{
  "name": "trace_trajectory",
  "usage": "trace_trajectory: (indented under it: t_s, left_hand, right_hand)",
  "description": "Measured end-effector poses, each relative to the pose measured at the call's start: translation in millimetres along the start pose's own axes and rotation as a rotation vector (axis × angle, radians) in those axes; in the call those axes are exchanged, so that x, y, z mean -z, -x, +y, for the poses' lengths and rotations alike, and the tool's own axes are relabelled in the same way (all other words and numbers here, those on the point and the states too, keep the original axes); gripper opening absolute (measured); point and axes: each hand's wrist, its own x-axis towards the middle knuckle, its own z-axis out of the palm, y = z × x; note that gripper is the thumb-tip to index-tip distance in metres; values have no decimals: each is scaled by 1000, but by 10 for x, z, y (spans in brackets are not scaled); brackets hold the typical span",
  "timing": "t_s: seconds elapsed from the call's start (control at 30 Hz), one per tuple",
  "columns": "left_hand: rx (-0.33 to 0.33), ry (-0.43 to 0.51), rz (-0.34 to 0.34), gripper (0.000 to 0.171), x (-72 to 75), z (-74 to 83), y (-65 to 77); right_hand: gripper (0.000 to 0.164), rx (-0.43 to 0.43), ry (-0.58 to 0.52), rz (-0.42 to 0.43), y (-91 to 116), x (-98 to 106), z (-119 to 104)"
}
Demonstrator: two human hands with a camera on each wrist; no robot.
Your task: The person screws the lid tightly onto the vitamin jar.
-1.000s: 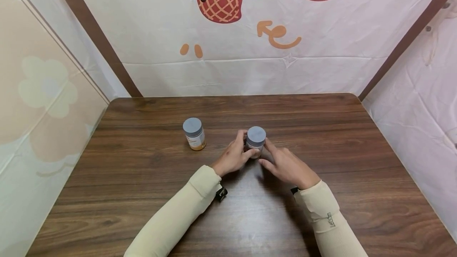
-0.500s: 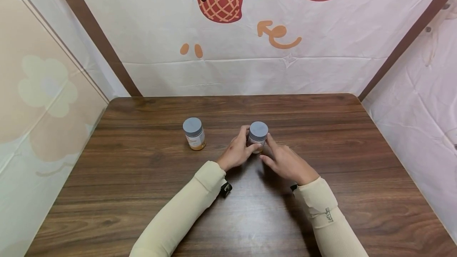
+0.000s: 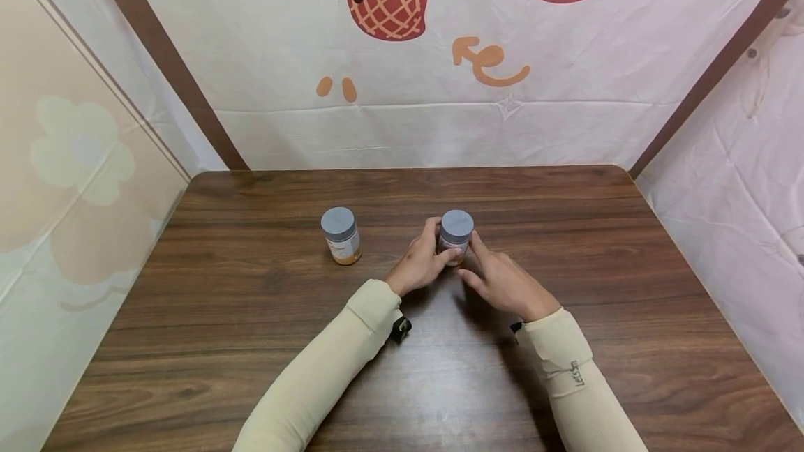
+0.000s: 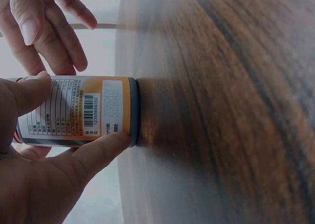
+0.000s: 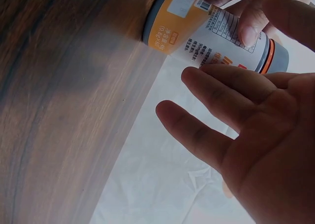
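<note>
A supplement jar [image 3: 457, 226] with a grey lid stands upright on the table, in the middle of the head view. My left hand [image 3: 422, 262] grips it from the left, thumb across its near side and fingers curled behind. In the left wrist view the jar [image 4: 74, 113] shows an orange and white label with a barcode, its base against the wood. My right hand [image 3: 505, 286] lies along the jar's right side, index fingertip at it and thumb apart. Seen in the right wrist view, the right hand [image 5: 266, 120] has its fingers extended beside the label.
A second grey-lidded jar [image 3: 341, 234] stands upright to the left, apart from both hands. The brown wooden table [image 3: 251, 340] meets a printed white cloth [image 3: 427, 134] along its back edge. More cloth hangs at both sides.
My left hand and the gripped jar have shifted slightly away from me and to the right. The right hand has moved forward a little alongside. The second jar stays in place.
</note>
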Motion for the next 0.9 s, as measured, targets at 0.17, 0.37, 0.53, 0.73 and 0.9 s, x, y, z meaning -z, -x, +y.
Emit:
trace_trajectory:
  t_s: [0.17, 0.37, 0.53, 0.73, 0.9]
  left_hand:
    - [3, -2, 10, 58, -11, -4, -15]
    - [18, -8, 8, 60, -23, -6, -39]
    - [15, -1, 10, 63, -31, -17, -52]
    - [64, -24, -3, 86, 32, -37, 52]
    - [93, -136, -34, 99, 203, -8, 270]
  right_hand:
    - [75, -9, 1, -5, -9, 0, 11]
    - [75, -15, 3, -8, -12, 5, 21]
    - [76, -30, -3, -20, -12, 14, 27]
    - [79, -131, 38, -84, 51, 16, 32]
    - [81, -199, 166, -135, 163, -1, 4]
